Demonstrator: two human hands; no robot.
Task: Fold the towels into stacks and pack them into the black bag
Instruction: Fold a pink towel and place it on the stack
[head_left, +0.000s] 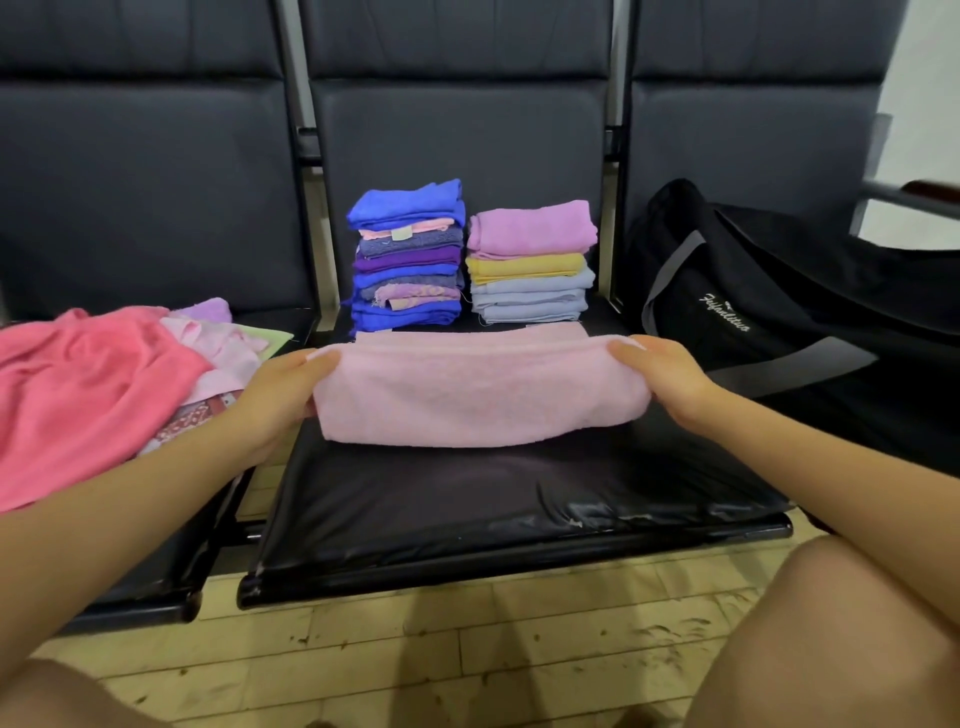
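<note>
A pale pink terry towel (480, 397), folded lengthwise into a long soft band, lies across the middle black vinyl seat (467, 499) of a row of dark padded chairs. The left hand (283, 397) grasps the towel's left end, fingers curled over the top fold with the thumb seemingly tucked beneath, though that underside is hidden. The right hand (660, 376) grasps the right end in the same way, fingers wrapped over the fold. A second layer of the same towel shows as a flat strip along the far edge, just behind the raised fold.

Behind the towel, against the seat back, stand two folded stacks side by side. The taller stack of blue, purple and patterned towels (408, 257) is on the left; the shorter stack of lilac, yellow and grey-blue towels (530, 262) is on the right, close beside it.

On the seat to the left lies a loose heap of unfolded cloths (104, 384), mostly coral pink, with lighter pink, lilac and pale green pieces showing at its far side. On the seat to the right sits the black fabric duffel bag with grey straps (779, 312) and white script lettering, well apart from both hands.

Bare knees show at the lower corners above a pale tiled floor (467, 649).
</note>
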